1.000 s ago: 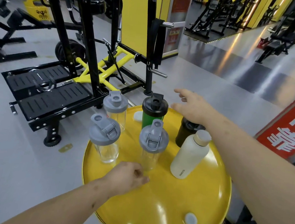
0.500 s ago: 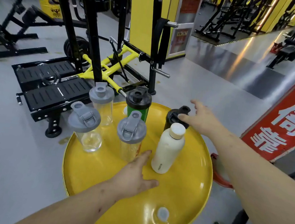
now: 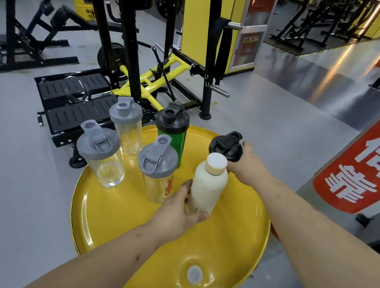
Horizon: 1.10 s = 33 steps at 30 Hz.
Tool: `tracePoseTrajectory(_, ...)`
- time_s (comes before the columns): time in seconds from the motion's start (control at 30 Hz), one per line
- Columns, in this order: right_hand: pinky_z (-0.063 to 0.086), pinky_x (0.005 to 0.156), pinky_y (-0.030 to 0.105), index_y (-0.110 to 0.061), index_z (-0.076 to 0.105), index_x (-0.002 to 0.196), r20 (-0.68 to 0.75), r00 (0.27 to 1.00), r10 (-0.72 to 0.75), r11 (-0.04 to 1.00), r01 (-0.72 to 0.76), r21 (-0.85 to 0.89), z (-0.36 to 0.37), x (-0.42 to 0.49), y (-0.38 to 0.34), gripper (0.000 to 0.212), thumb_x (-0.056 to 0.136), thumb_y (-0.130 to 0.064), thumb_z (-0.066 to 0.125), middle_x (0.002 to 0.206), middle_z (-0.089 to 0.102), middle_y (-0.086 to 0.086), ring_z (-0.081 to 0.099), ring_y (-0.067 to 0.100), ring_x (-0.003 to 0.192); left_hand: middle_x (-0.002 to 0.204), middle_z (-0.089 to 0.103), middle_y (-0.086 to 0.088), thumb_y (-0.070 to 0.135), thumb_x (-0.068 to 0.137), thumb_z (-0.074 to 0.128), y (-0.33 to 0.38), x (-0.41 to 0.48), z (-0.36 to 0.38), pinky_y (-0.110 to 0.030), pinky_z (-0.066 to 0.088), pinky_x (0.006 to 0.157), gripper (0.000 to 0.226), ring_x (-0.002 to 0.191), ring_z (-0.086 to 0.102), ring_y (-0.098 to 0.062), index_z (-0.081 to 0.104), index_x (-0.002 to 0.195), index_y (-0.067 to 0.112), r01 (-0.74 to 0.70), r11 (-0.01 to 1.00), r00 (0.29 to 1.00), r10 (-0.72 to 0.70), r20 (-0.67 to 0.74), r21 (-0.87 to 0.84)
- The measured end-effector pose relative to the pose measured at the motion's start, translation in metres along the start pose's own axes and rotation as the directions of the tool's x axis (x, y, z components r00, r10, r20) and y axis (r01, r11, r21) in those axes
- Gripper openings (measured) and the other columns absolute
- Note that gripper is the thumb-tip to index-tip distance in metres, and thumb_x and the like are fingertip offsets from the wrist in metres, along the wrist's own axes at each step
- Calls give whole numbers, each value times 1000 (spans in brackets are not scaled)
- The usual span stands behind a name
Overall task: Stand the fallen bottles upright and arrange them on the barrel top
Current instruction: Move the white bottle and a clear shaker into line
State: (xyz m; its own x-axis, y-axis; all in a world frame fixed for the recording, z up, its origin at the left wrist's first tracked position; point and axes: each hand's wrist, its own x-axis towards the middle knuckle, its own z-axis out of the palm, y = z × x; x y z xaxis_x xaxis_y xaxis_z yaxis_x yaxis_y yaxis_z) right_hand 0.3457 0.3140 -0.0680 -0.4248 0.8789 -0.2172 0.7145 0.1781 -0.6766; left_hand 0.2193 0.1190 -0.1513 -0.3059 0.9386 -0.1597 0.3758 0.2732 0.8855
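Several bottles stand upright on the yellow barrel top (image 3: 110, 210). Three clear shakers with grey lids stand at the left: one at the front left (image 3: 102, 155), one behind it (image 3: 127, 127), one in the middle (image 3: 159, 168). A green shaker with a black lid (image 3: 173, 127) stands at the back. My left hand (image 3: 180, 211) grips the base of the cream bottle (image 3: 208, 183). My right hand (image 3: 248, 164) is wrapped around the black shaker (image 3: 225, 145) at the back right.
A white bung cap (image 3: 193, 274) sits in the barrel top near me. A black and yellow gym machine (image 3: 131, 70) stands on the grey floor behind the barrel. A red sign with white characters (image 3: 371, 162) leans at the right.
My left hand moved right and closed on the cream bottle's base. My right hand came down from above the black shaker and took hold of it. The camera shifted.
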Motion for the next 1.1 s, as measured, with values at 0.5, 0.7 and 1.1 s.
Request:
tracePoseTrajectory(0.5, 37, 73, 31, -17, 33, 148, 54, 997, -58, 998, 60, -24, -3, 9, -12, 79, 87, -43, 75, 135, 56, 9, 47, 22, 99, 140, 56, 19, 51, 85, 77, -5, 8, 4, -37, 52, 105, 81, 131, 54, -6, 28, 150, 51, 10, 1000, 1000, -10, -26, -20)
tracePoseTrajectory(0.7, 36, 78, 30, -15, 25, 155, 82, 995, -61, 997, 64, -46, -8, 6, -17, 78, 93, -33, 69, 142, 52, 13, 44, 21, 98, 142, 57, 17, 52, 86, 76, -2, 14, 9, -36, 53, 103, 81, 131, 54, -5, 28, 150, 52, -4, 999, 1000, 3, -4, -37)
tracePoseTrajectory(1.1, 36, 76, 30, -15, 29, 152, 85, 993, -86, 996, 88, -20, -7, 8, -15, 77, 91, -31, 73, 131, 55, 9, 47, 22, 96, 138, 57, 16, 47, 88, 77, 1, 16, 8, -27, 51, 99, 81, 128, 55, -5, 27, 151, 49, -11, 1000, 1000, 11, 18, -24)
